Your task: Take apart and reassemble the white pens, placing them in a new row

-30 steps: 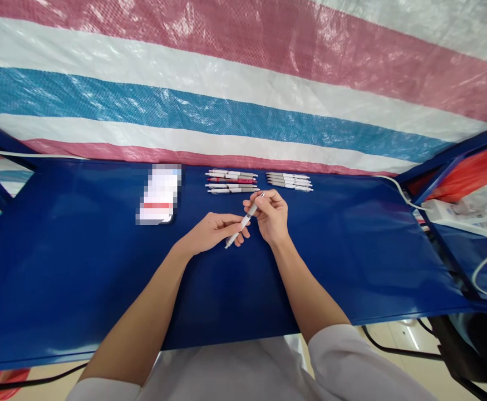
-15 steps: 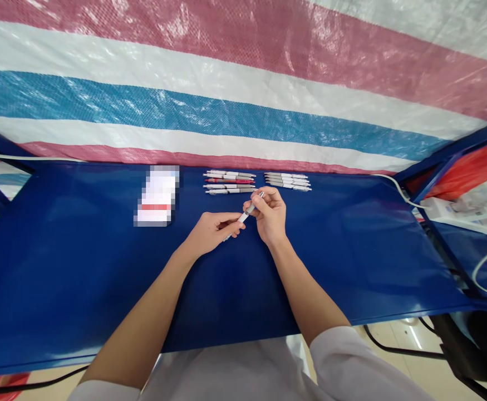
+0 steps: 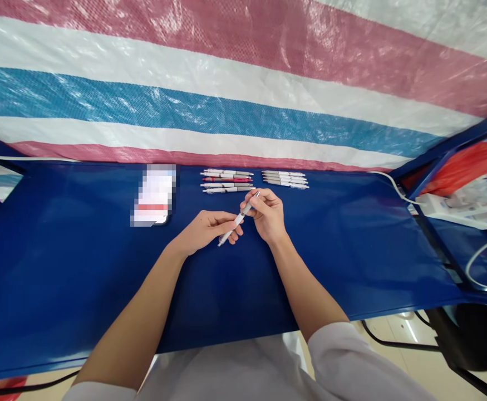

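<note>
A white pen (image 3: 237, 221) with a grey grip slants between my hands above the blue table, its silver tip pointing up and away to the right. My left hand (image 3: 210, 229) pinches the white barrel between thumb and fingers. Around the grey grip near the tip, the fingers of my right hand (image 3: 267, 214) are closed. Beyond the hands lies a row of several pens (image 3: 226, 186), mostly white and grey with a red one (image 3: 226, 179) among them. To its right rests a second group of several white and grey pens (image 3: 285, 179).
A phone-like object (image 3: 153, 195), blurred by pixels, lies on the blue table (image 3: 80, 278) at the left. Striped plastic sheeting (image 3: 226, 72) hangs behind the table. At the right are a red plastic bag (image 3: 464, 170), a white power strip (image 3: 452, 211) and a white cable (image 3: 393, 186).
The pen has tilted slightly steeper, and more of its rear end shows below my left hand. Both hands keep hold of it. The whole view has shifted a little.
</note>
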Tool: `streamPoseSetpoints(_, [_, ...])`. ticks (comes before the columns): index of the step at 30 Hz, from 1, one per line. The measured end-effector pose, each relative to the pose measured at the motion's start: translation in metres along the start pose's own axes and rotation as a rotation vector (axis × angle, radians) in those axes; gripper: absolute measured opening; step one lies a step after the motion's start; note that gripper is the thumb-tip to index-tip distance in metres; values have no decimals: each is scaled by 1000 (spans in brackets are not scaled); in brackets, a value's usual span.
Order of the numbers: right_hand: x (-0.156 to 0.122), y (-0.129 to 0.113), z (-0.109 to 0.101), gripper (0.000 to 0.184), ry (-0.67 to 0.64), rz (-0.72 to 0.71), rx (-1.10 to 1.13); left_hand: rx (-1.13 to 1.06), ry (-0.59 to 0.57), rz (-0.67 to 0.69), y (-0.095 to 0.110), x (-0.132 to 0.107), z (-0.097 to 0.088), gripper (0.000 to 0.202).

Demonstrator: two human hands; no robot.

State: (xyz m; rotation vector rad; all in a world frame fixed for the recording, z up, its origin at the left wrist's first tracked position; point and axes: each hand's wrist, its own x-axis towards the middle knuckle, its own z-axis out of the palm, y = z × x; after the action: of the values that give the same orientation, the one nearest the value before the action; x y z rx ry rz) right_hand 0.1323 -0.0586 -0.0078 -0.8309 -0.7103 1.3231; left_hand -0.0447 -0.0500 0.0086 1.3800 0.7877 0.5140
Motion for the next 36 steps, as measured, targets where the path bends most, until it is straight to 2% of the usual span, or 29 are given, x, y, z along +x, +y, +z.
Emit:
streamPoseSetpoints(6, [3,3,1,29,114,-23,-48,99,149,47,-9,5,2,34])
streamPoseSetpoints(9, [5,3,2,28,141,-28,-74,128,179,65,-10,6,3,35])
streamPoseSetpoints(13, [4,2,1,28,110,-4,-62,66,139,33,-7,5,2,34])
streamPoseSetpoints(20, [1,0,-3,22,-8,37,25,-99,-5,-71,-1,-2,-1,31])
streamPoseSetpoints(25, [1,2,-3,29,-55,91,81,-92,-26,-95,2,-2,1,32])
streamPoseSetpoints(29, [3,3,-2,36,-22,78,72,-9,59,-46,1,0,2,32])
streamPoseSetpoints(36, [6,5,0,38,175,28,19,214,244,66,-9,6,11,34])
